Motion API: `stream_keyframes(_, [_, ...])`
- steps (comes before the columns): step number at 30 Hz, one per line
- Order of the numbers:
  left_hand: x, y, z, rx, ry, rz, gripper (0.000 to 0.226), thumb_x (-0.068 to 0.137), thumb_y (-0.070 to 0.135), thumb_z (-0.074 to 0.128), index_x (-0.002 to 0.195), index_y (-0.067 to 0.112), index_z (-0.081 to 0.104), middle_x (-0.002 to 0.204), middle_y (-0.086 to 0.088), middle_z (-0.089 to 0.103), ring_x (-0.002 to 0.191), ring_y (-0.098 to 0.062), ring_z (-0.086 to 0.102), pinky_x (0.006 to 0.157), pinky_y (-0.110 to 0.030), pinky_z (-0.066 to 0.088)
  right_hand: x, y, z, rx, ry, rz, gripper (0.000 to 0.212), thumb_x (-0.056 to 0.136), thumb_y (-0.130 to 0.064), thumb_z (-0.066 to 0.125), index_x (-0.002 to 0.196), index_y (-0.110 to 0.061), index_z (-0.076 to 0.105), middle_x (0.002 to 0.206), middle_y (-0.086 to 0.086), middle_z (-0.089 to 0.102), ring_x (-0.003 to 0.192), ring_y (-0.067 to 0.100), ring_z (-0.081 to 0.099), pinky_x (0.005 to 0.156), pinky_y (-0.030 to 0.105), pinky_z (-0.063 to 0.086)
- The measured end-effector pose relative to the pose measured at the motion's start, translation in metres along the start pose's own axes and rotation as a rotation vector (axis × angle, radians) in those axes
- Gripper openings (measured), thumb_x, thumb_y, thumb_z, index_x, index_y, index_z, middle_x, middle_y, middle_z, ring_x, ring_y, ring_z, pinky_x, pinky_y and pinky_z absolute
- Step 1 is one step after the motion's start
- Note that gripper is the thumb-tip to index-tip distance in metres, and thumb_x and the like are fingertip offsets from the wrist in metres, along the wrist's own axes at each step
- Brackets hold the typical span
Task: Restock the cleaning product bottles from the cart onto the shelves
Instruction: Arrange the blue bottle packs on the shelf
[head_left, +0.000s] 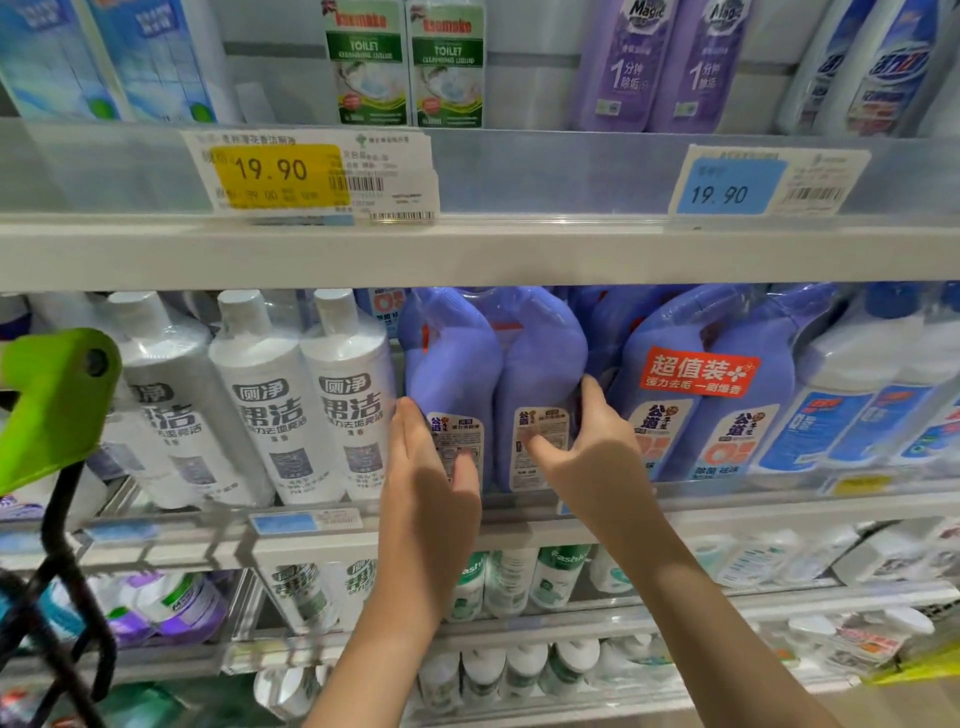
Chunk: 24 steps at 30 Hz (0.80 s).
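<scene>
A shrink-wrapped twin pack of blue bottles stands on the middle shelf, back labels facing me. My left hand presses its left side and front. My right hand grips its right side, thumb on the label. Both hands hold the pack upright between the white bottles on the left and another blue twin pack with a red sticker on the right. The cart shows at the left edge by its green handle end and black frame.
The upper shelf carries price tags, green toilet-cleaner bottles and purple bottles. Blue-and-white bottles fill the middle shelf's right. Lower shelves hold small white and green bottles. A clear lip runs along each shelf front.
</scene>
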<state>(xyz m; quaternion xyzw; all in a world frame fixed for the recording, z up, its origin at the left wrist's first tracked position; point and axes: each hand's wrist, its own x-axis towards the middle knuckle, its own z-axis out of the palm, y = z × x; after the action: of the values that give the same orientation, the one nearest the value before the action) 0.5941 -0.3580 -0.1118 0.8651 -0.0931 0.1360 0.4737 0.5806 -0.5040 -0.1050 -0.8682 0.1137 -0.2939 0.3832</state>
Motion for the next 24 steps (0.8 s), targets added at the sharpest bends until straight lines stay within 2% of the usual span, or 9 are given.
stream_keyframes(3, [-0.004,0.003,0.0,0.036,-0.003,0.002,0.072,0.089,0.006,0.055,0.148,-0.003,0.014,0.156,-0.019,0.015,0.146,-0.025,0.012,0.113,-0.017,0.003,-0.002,0.001,-0.001,0.013,-0.037,0.029,0.053,0.069,-0.035,0.061,0.117,-0.014,0.052,0.091,0.002,0.066,0.082,0.02,0.063,0.075,0.035,0.051])
stream_keyframes(7, [-0.007,0.006,-0.001,0.043,-0.016,-0.038,0.072,0.09,0.01,0.056,0.148,-0.003,0.014,0.154,-0.017,0.015,0.143,-0.029,0.018,0.118,-0.035,0.017,-0.003,0.001,-0.004,0.05,-0.113,0.056,0.06,0.072,-0.032,0.063,0.127,-0.017,0.047,0.104,-0.001,0.065,0.096,0.017,0.062,0.084,0.035,0.051])
stream_keyframes(11, [-0.01,0.01,-0.003,0.076,-0.009,-0.065,0.072,0.088,0.011,0.06,0.146,-0.003,0.02,0.15,-0.017,0.021,0.138,-0.033,0.026,0.115,-0.036,0.023,-0.009,0.001,-0.013,0.133,-0.172,0.053,0.053,0.077,-0.017,0.071,0.126,-0.016,0.049,0.109,-0.003,0.064,0.102,0.01,0.061,0.09,0.03,0.049])
stream_keyframes(13, [-0.016,0.018,-0.003,0.1,0.077,0.065,0.061,0.085,0.007,0.06,0.139,-0.006,0.033,0.137,-0.02,0.033,0.127,-0.034,0.035,0.108,-0.033,0.027,-0.016,0.001,-0.025,0.145,-0.179,0.058,0.045,0.081,-0.014,0.07,0.123,-0.021,0.054,0.111,-0.012,0.061,0.106,0.001,0.056,0.094,0.021,0.046])
stream_keyframes(15, [-0.023,0.031,0.001,0.083,0.11,0.256,0.046,0.083,0.01,0.054,0.126,-0.005,0.045,0.122,-0.014,0.042,0.112,-0.029,0.042,0.099,-0.024,0.029,-0.025,0.004,-0.044,0.158,-0.083,0.065,0.033,0.083,-0.014,0.068,0.112,-0.027,0.058,0.103,-0.016,0.059,0.099,-0.008,0.055,0.089,0.012,0.044])
stream_keyframes(17, [-0.025,0.047,0.011,0.039,0.011,0.399,0.038,0.084,0.017,0.046,0.118,0.001,0.052,0.115,-0.009,0.047,0.106,-0.025,0.046,0.094,-0.019,0.03,-0.03,0.015,-0.067,0.216,0.118,0.104,0.022,0.083,-0.019,0.067,0.1,-0.031,0.059,0.101,-0.005,0.062,0.089,0.001,0.06,0.075,0.012,0.047])
stream_keyframes(19, [-0.023,0.067,0.024,0.005,-0.152,0.44,0.039,0.086,0.023,0.043,0.122,0.008,0.049,0.122,-0.003,0.045,0.11,-0.022,0.046,0.094,-0.018,0.03,-0.027,0.034,-0.091,0.225,0.279,0.139,0.025,0.085,-0.012,0.066,0.093,-0.033,0.056,0.101,0.006,0.062,0.084,0.009,0.06,0.066,0.01,0.045])
stream_keyframes(22, [-0.018,0.087,0.05,-0.036,-0.326,0.394,0.049,0.092,0.018,0.049,0.139,0.014,0.037,0.141,0.003,0.035,0.129,-0.013,0.034,0.102,-0.014,0.022,-0.017,0.065,-0.118,0.168,0.341,0.264,0.026,0.084,-0.006,0.065,0.106,-0.016,0.056,0.113,0.009,0.054,0.092,0.02,0.057,0.066,0.013,0.041])
stream_keyframes(24, [-0.012,0.092,0.068,-0.065,-0.376,0.335,0.055,0.091,0.011,0.053,0.143,0.012,0.033,0.144,0.0,0.035,0.132,-0.014,0.033,0.107,-0.019,0.026,-0.012,0.078,-0.126,0.132,0.309,0.296,0.038,0.083,-0.009,0.069,0.118,-0.01,0.053,0.114,-0.001,0.048,0.092,0.014,0.053,0.066,0.009,0.038])
